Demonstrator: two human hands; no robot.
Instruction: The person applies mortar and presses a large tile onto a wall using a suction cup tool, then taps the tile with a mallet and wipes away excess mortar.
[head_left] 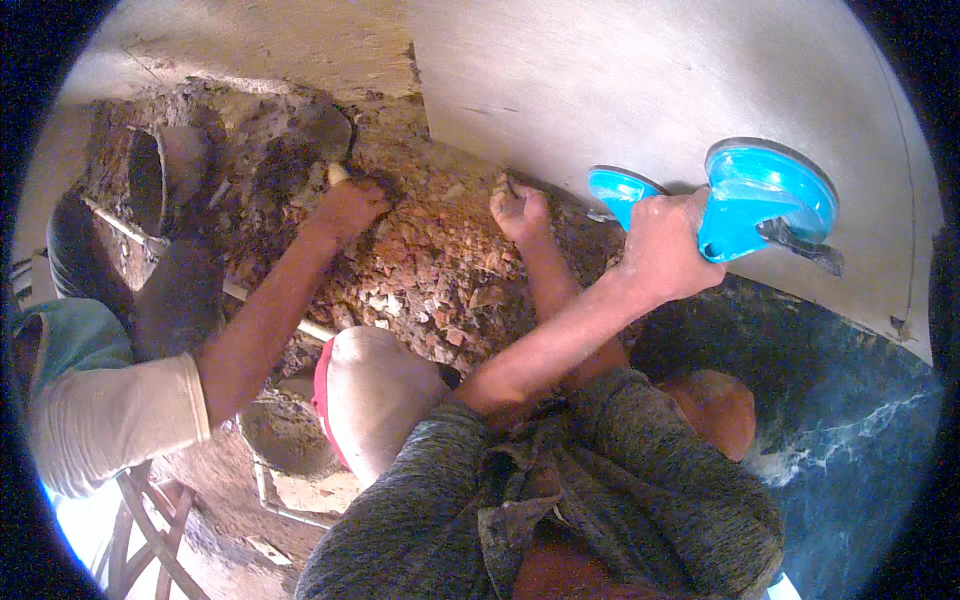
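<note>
my left hand (668, 248): closed round the grip of the blue suction lifter (772, 185), knuckles up, forearm slanting across from my left sleeve
blue suction lifter: up at the right, set against the face of the large pale slab (640, 85); one round cup shows on either side of my fist, with a dark lever sticking out beside the nearer cup
my right hand (520, 212): near the lower edge of the pale slab, fingers curled in; i cannot tell whether they grip that edge or only rest by it
my forearms: crossed, the left one over the right
pale slab: slanting along the top and right, its near corner just above the rubble (450, 290)
rubble: reddish broken bits and paler chips, spread below the slab and between my right hand and the co-worker's hand (355, 208)
co-worker's hand: at the left, over the rubble, next to a pale handle (338, 174); the arm comes out of a pale sleeve (125, 420)
cap (375, 400): pale with a red edge, just beside my left sleeve
dark veined surface (860, 440): low at the right, under the pale slab
round basin (285, 440): left of the cap
</note>
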